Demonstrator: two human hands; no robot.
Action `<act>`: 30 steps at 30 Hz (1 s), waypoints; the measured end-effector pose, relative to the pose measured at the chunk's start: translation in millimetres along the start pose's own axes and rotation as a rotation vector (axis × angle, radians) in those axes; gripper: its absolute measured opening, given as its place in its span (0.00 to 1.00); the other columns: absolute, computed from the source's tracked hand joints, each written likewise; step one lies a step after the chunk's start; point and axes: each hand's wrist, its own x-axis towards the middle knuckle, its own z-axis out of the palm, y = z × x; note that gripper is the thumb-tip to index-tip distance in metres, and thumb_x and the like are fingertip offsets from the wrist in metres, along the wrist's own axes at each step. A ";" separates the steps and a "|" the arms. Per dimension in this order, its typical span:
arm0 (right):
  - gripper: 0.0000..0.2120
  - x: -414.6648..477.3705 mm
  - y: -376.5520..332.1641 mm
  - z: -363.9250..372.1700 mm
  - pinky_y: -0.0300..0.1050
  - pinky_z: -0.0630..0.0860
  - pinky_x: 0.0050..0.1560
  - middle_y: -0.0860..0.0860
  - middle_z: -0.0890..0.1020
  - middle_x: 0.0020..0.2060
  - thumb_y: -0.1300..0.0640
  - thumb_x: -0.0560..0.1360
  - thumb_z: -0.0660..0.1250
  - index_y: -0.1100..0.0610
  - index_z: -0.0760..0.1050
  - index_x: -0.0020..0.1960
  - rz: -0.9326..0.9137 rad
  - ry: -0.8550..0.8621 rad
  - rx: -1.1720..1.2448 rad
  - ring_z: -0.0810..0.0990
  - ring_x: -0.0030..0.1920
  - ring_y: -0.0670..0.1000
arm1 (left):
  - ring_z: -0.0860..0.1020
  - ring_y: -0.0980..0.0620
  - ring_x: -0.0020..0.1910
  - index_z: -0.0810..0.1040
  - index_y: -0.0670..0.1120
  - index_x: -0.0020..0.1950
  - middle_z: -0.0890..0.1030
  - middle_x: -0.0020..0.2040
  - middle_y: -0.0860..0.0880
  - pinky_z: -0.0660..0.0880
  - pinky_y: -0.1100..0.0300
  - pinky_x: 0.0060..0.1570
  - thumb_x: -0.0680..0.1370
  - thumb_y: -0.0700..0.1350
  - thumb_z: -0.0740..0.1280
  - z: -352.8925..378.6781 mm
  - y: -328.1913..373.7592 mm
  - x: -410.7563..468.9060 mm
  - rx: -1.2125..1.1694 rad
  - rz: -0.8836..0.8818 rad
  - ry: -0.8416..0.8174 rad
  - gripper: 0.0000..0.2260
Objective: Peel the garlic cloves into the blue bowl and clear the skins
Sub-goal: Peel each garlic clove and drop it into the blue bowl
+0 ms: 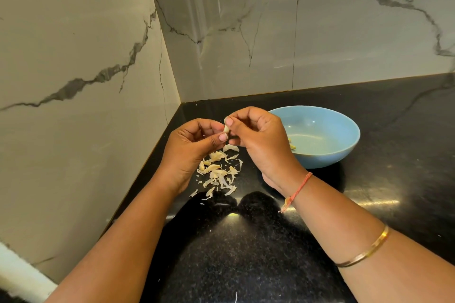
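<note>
A small pale garlic clove (226,128) is held above the counter, pinched between the fingertips of both hands. My left hand (189,150) pinches it from the left with thumb and forefinger. My right hand (258,140) pinches it from the right, its other fingers curled. Below the hands lies a pile of papery skins with a few cloves (218,172) on the black counter. The blue bowl (327,152) stands to the right, behind my right hand, with a yellowish peeled piece (293,146) showing at its inner left side.
The black speckled counter (246,253) meets marble walls at the left (73,81) and at the back (320,32), forming a corner beyond the hands. A white edge (19,275) shows at the lower left.
</note>
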 end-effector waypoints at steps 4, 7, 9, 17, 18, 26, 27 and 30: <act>0.04 1.3 2.5 -1.1 0.43 0.80 0.39 0.51 0.81 0.37 0.60 0.75 0.68 0.58 0.78 0.42 -0.163 0.046 -0.280 0.80 0.39 0.48 | 0.82 0.51 0.42 0.80 0.44 0.44 0.83 0.38 0.49 0.80 0.61 0.44 0.63 0.43 0.72 2.2 0.8 -1.4 0.011 -0.032 -0.034 0.11; 0.05 -0.3 3.4 1.1 0.45 0.80 0.37 0.50 0.81 0.35 0.59 0.75 0.68 0.59 0.79 0.41 -0.298 0.070 -0.422 0.79 0.37 0.47 | 0.82 0.52 0.39 0.80 0.43 0.43 0.82 0.37 0.48 0.80 0.62 0.42 0.63 0.43 0.72 2.0 0.8 -2.1 -0.004 -0.048 -0.030 0.10; 0.06 0.3 4.6 0.9 0.46 0.80 0.37 0.49 0.81 0.34 0.59 0.75 0.67 0.59 0.79 0.41 -0.288 0.094 -0.401 0.80 0.36 0.47 | 0.82 0.53 0.37 0.80 0.43 0.43 0.83 0.37 0.48 0.80 0.64 0.41 0.64 0.42 0.71 1.9 1.4 -1.9 -0.036 -0.068 -0.031 0.09; 0.08 2.4 1.4 0.5 0.36 0.78 0.36 0.50 0.82 0.34 0.59 0.78 0.61 0.59 0.77 0.43 -0.185 0.111 -0.213 0.80 0.34 0.44 | 0.82 0.56 0.34 0.79 0.41 0.45 0.83 0.35 0.47 0.78 0.68 0.34 0.68 0.40 0.67 3.2 6.6 -1.1 -0.279 -0.175 0.018 0.08; 0.10 1.9 0.9 0.8 0.38 0.79 0.36 0.51 0.82 0.33 0.58 0.79 0.61 0.60 0.78 0.43 -0.189 0.118 -0.205 0.80 0.34 0.45 | 0.82 0.56 0.34 0.79 0.41 0.45 0.84 0.35 0.46 0.78 0.68 0.35 0.68 0.40 0.66 2.7 7.3 -0.7 -0.317 -0.187 0.027 0.08; 0.05 -3.1 8.7 4.1 0.44 0.78 0.37 0.50 0.78 0.40 0.61 0.71 0.70 0.59 0.77 0.46 -0.540 0.001 -0.624 0.77 0.39 0.48 | 0.81 0.56 0.35 0.83 0.44 0.40 0.83 0.38 0.46 0.79 0.67 0.35 0.68 0.42 0.67 -2.8 5.8 1.6 -0.401 -0.263 0.025 0.05; 0.04 -2.7 8.9 3.5 0.46 0.79 0.36 0.51 0.78 0.39 0.61 0.72 0.70 0.59 0.77 0.45 -0.555 0.013 -0.640 0.77 0.39 0.49 | 0.81 0.56 0.35 0.84 0.44 0.39 0.83 0.38 0.46 0.79 0.67 0.35 0.68 0.42 0.67 -2.5 6.0 1.3 -0.396 -0.274 0.010 0.06; 0.03 -1.9 8.6 1.7 0.47 0.79 0.36 0.52 0.80 0.38 0.63 0.72 0.69 0.60 0.77 0.45 -0.569 0.025 -0.630 0.79 0.38 0.50 | 0.82 0.56 0.36 0.83 0.43 0.40 0.83 0.38 0.46 0.79 0.66 0.36 0.69 0.42 0.67 -1.3 7.1 0.8 -0.388 -0.277 -0.012 0.06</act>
